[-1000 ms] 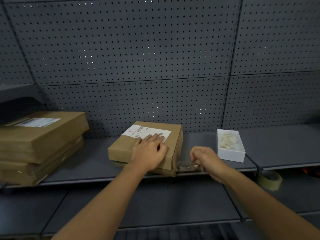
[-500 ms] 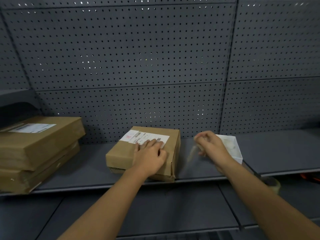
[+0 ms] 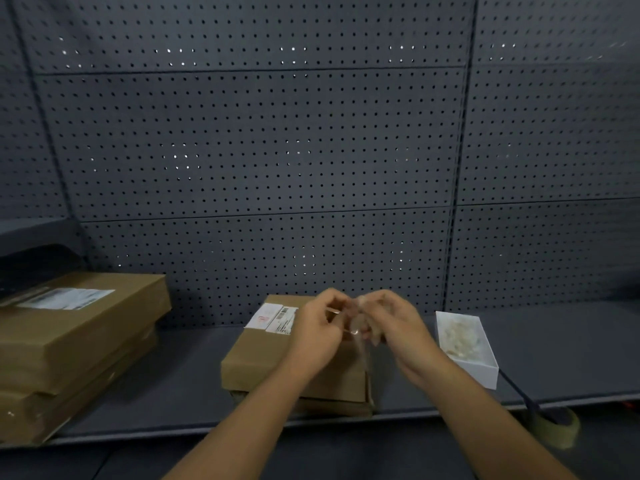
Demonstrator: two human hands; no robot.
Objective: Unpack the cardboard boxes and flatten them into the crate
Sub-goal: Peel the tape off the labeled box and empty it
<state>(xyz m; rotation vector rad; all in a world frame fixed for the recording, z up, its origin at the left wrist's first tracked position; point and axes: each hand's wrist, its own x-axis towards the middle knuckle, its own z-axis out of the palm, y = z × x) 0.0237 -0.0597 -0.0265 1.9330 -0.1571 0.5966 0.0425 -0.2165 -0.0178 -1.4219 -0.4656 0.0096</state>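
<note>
Cardboard box point(image 3: 298, 362) is being left sealed on the shelf point(image 3: 180, 386); clear tape strip point(image 3: 358, 323) is being pinched by both hands' fingers point(image 3: 332, 306).

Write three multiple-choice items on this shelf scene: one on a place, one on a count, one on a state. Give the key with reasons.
1. Where is the white tray?
A. right of the labelled cardboard box
B. on the stacked boxes
C. on the lower shelf

2. How many cardboard boxes lie in the stack at left?
A. one
B. two
C. four

3. What are both hands doing?
A. pressing on the box
B. hanging idle
C. pinching a strip of clear tape together

Key: 1 A, it stands on the shelf to the box's right. 2 B, one box lies on another. 3 C, left hand and right hand meet at the strip, above the box.
</note>
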